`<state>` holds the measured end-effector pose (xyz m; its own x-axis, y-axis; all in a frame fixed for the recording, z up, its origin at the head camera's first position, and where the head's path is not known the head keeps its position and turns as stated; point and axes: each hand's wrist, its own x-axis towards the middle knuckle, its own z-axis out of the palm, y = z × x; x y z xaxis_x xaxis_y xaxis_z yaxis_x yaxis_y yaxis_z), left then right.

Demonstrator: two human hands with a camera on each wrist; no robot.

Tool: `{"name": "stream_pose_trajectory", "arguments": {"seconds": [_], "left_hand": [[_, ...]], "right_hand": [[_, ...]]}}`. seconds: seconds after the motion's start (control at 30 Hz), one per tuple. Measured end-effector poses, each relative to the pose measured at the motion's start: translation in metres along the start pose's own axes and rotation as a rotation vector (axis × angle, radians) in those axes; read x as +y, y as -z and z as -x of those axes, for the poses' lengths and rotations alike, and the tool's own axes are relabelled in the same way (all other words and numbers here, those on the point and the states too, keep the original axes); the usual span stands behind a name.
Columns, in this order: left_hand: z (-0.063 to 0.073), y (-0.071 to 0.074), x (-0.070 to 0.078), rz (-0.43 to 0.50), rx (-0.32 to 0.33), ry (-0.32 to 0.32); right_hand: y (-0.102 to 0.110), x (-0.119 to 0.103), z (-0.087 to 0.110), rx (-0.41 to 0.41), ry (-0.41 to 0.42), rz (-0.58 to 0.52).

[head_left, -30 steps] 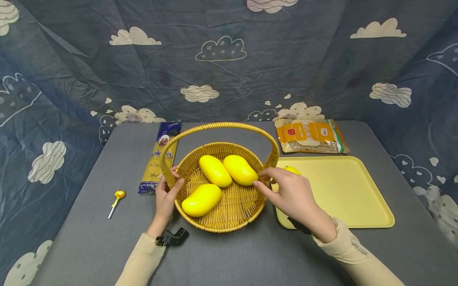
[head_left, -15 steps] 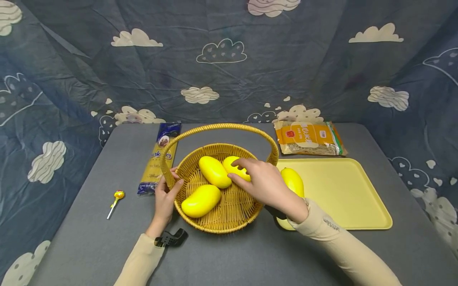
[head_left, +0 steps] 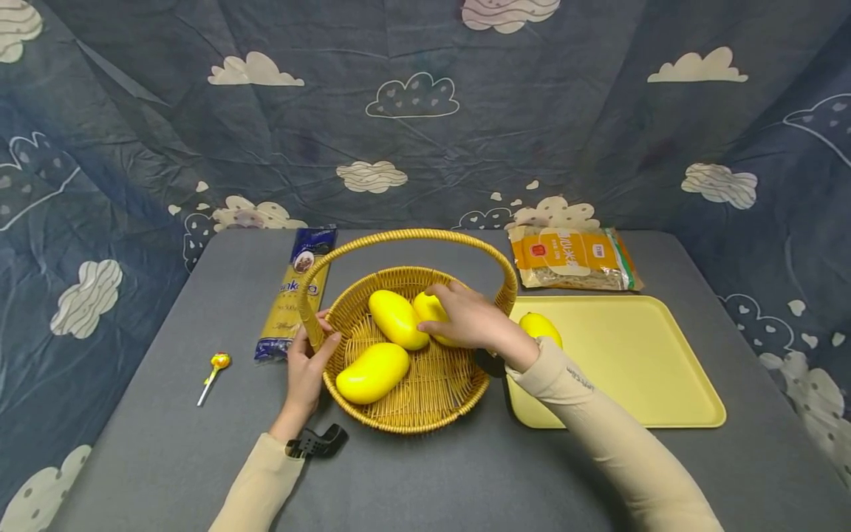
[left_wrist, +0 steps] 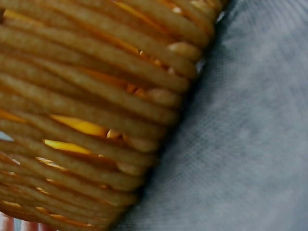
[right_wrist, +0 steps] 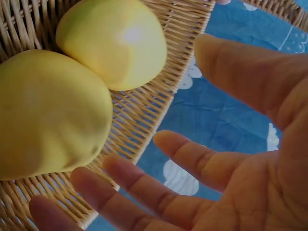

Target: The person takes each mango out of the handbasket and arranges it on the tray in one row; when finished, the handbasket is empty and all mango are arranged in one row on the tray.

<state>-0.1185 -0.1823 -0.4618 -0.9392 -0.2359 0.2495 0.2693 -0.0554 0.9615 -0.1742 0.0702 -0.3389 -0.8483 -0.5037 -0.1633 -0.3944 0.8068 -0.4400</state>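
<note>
A round wicker basket with a tall arched handle holds three yellow mangoes. One mango lies in the middle and another at the front left. The third mango is partly covered by my right hand, which reaches in over the basket's right side. In the right wrist view its fingers are spread, near the larger-looking mango. My left hand grips the basket's left rim at the foot of the handle, thumb on the near side. The left wrist view shows the woven wall close up.
Right of the basket, a pale yellow tray bears one more mango, partly hidden by the right sleeve. An orange noodle bag lies behind the tray. A blue-and-gold pasta packet and a lollipop lie on the left.
My right hand has moved left from the basket's right rim to over the right-hand mango, uncovering the mango on the tray. The left hand has kept its grip on the rim.
</note>
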Motion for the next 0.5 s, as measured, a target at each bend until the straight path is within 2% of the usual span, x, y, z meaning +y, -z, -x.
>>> {"name": "stream_pose_trajectory", "arguments": {"seconds": [0.27, 0.5], "left_hand": [[-0.001, 0.000, -0.001, 0.010, 0.000, -0.004], [-0.001, 0.000, -0.001, 0.007, -0.002, -0.011]], "right_hand": [[-0.004, 0.005, -0.012, -0.050, -0.071, 0.007], [-0.008, 0.010, -0.020, -0.053, -0.103, 0.051]]}}
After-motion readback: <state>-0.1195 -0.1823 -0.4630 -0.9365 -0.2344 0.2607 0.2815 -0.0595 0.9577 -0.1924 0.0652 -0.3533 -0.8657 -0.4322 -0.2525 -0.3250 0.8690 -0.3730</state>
